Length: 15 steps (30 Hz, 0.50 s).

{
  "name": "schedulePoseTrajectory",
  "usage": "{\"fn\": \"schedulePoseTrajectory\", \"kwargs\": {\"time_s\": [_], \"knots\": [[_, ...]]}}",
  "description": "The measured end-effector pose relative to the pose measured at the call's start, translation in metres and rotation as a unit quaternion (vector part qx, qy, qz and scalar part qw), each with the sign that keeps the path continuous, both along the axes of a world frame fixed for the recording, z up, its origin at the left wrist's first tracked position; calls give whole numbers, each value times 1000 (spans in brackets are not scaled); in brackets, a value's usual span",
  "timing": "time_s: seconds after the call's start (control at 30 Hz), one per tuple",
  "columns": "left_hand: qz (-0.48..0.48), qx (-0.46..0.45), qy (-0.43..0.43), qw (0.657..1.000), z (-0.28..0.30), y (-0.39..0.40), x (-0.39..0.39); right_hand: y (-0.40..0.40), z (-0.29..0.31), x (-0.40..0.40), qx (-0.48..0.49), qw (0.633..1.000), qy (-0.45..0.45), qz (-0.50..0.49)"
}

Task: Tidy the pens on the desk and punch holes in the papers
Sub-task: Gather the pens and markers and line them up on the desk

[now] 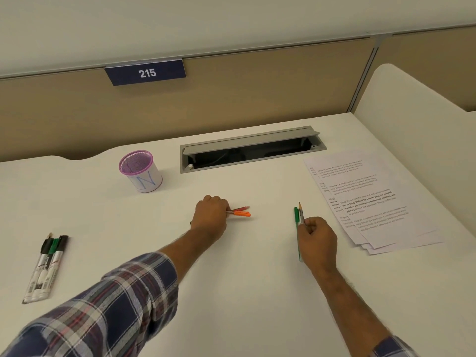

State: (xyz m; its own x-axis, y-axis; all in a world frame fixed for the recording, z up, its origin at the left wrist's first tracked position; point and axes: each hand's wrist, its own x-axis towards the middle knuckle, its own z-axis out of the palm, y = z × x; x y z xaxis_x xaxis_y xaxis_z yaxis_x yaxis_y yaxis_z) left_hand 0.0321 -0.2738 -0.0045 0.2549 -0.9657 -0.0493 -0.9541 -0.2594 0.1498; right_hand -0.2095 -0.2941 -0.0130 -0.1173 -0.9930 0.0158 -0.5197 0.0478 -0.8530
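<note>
My left hand (210, 215) is curled round an orange pen (242, 214) and a red pen (241, 208) at the middle of the white desk (231, 279); their tips stick out to the right. My right hand (318, 240) grips a green pen (297, 217) and a pencil (301, 211), both pointing away from me. A purple-rimmed mesh pen cup (141, 171) stands upright behind my left hand. Several printed papers (371, 199) lie fanned at the right.
Three whiteboard markers (46, 266) lie side by side near the desk's left edge. An open grey cable tray (251, 149) is set into the desk at the back. A beige partition with a "215" sign (146, 72) closes off the rear.
</note>
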Motion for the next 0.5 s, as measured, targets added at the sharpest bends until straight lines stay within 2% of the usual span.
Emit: {"fn": "schedulePoseTrajectory", "kwargs": {"time_s": [0.07,0.3,0.5], "knots": [[8,-11,6,1000,1,7,-2,1,-1,2,3,1000,-2,-2],[77,-37,186,979,33,15,-17,2,-5,10,18,999,42,-9],[132,-80,321,934,51,33,-22,15,-10,10,67,976,205,37]]}}
